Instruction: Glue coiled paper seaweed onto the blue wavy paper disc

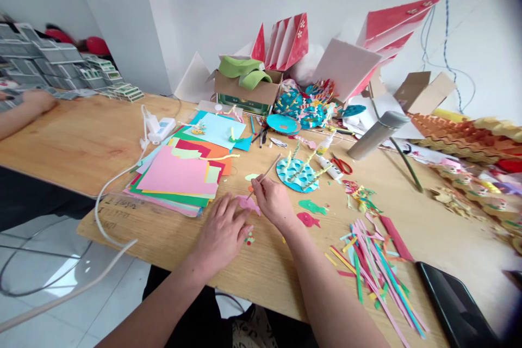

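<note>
The left hand (222,236) and right hand (274,202) are held close together over the near part of a wooden table (81,141). A thin wooden stick (265,175) is pinched in the right hand, between thumb and fingers. Its long axis is inclined, with the free tip directed left and near, and the other end directed right and far.

A pink paper fish (248,204) is located between the hands, its long axis lying roughly left to right. The stick tip is directed at its left part, and contact cannot be confirmed. The left hand's fingers (240,222) are curved and lie just near of the fish. Whether it is pinched by them cannot be told. The right hand is the nearer to the stick; neither hand is clearly nearer to the fish.

To the far right of the hands, a teal paper disc (297,175) bearing twisted strips is placed. A green paper fish (312,206) and a red paper fish (308,220) are laid to the right. A stack of coloured paper (175,176) is placed to the left, and loose paper strips (375,277) are heaped to the near right. A second person's forearm (24,114) is seen at the far left.
</note>
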A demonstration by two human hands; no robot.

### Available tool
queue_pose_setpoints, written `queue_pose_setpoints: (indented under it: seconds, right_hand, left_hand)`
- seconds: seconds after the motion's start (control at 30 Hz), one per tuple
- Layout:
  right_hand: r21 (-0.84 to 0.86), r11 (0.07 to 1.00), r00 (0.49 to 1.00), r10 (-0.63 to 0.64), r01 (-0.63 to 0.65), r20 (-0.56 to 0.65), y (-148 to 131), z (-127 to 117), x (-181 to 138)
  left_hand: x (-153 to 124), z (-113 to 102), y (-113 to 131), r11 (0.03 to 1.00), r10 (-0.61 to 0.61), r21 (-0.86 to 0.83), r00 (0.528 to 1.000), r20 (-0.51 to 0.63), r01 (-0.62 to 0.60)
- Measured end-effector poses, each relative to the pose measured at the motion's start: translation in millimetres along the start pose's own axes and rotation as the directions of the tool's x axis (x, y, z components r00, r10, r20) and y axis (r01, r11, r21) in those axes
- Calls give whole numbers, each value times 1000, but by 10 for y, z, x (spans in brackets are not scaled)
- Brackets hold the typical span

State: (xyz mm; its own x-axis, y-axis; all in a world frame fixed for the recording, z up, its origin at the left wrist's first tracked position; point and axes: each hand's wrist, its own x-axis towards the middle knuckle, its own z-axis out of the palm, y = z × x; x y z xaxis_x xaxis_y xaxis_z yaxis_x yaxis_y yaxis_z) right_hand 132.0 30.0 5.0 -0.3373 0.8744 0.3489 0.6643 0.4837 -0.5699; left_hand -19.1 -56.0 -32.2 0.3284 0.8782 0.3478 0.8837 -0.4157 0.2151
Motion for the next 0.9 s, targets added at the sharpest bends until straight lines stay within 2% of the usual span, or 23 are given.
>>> queue_pose_setpoints:
  seconds: [0.23, 0.67, 0.8, 0.9]
  right_hand:
    - [22, 1000, 998, -22, 20, 56, -39, -16, -13]
    - [15, 1000, 999, 14, -14, 29, -18, -11, 1]
    - [20, 1000, 998, -2, 1, 62, -19, -5, -2]
    - [6, 1000, 1000, 9, -10, 30, -12, -3, 3]
  left_hand:
    - [0, -22, 8, 1000, 10, -2, 1000, -15, -10]
    - [10, -14, 9, 1000, 5, 2, 1000, -2, -5]
    - [5, -8, 6, 1000, 13, -4, 1000, -13, -13]
    - [3, -8, 9, 1000, 6, 0, 1000, -9, -6]
